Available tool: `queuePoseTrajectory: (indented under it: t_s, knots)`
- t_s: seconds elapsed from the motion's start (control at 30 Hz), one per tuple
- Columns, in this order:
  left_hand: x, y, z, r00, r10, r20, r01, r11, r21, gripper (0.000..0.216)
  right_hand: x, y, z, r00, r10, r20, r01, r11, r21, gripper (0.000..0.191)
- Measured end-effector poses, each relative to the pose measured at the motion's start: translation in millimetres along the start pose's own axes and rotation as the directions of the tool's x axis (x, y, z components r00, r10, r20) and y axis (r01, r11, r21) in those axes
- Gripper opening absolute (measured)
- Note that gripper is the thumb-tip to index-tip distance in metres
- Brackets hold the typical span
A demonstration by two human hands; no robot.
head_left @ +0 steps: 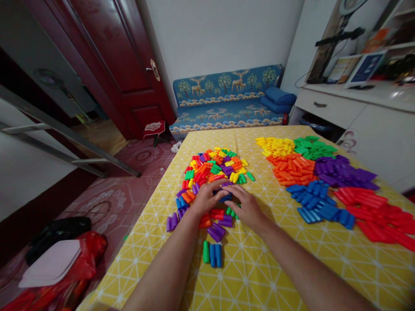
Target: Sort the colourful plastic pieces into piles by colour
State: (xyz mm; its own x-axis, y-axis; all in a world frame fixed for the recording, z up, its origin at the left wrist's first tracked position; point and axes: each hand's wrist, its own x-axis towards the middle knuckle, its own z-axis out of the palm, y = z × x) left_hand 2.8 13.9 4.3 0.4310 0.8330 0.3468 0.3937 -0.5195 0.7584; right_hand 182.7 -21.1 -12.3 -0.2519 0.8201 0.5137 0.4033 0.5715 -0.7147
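Observation:
My left hand (207,197) and my right hand (245,204) meet over a blue piece (226,197) at the near edge of a mixed heap of small coloured plastic pegs (215,169). The fingers of both hands curl around it. The heap lies on a table with a yellow patterned cloth (259,268). Loose purple, red and green pegs lie under and around my hands. A green peg and two blue ones (212,254) sit between my forearms.
Sorted piles lie on the right of the table: yellow (275,146), green (313,148), orange (290,168), purple (342,171), blue (319,205), red (379,211). A blue sofa (227,101) stands behind, a dark red door (119,65) to the left, and bags (61,259) lie on the floor.

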Motion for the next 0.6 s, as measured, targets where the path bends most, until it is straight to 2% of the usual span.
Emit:
queuePoseTrajectory:
  t_s: [0.1, 0.2, 0.3, 0.37, 0.47, 0.53, 0.6]
  knots:
    - [-0.5, 1.8, -1.0, 1.000, -0.005, 0.021, 0.005, 1.000, 0.018, 0.048, 0.5, -0.6, 1.2, 0.999, 0.004, -0.045, -0.006, 0.999, -0.037, 0.035]
    - [-0.2, 1.3, -1.5, 1.000, -0.018, 0.008, 0.018, 0.999, 0.029, 0.047, 1.2, -1.1, -12.8, 0.991, 0.016, -0.131, -0.030, 0.994, -0.108, 0.031]
    - [0.4, -1.0, -1.1, 1.000, -0.028, -0.003, 0.028, 0.999, 0.045, 0.043, -1.1, 1.4, -49.3, 0.973, 0.002, -0.233, -0.061, 0.967, -0.248, 0.029]
    - [0.8, -2.8, -0.2, 0.999, -0.035, -0.006, 0.035, 0.998, 0.053, 0.041, -5.7, 5.9, -82.6, 0.944, 0.023, -0.329, -0.142, 0.929, -0.343, 0.027]
    - [1.2, -4.9, 1.4, 0.999, -0.042, -0.011, 0.043, 0.998, 0.044, 0.040, -15.2, 15.9, -129.2, 0.859, 0.197, -0.472, -0.413, 0.813, -0.412, 0.027]
    - [1.3, -5.3, 2.1, 0.999, -0.047, -0.021, 0.048, 0.998, 0.037, 0.040, -20.6, 23.0, -148.7, 0.780, 0.390, -0.489, -0.606, 0.665, -0.436, 0.026]
    - [1.6, -5.0, 2.1, 0.998, -0.057, -0.027, 0.058, 0.997, 0.042, 0.040, -23.9, 29.2, -156.4, 0.705, 0.521, -0.481, -0.709, 0.510, -0.487, 0.023]
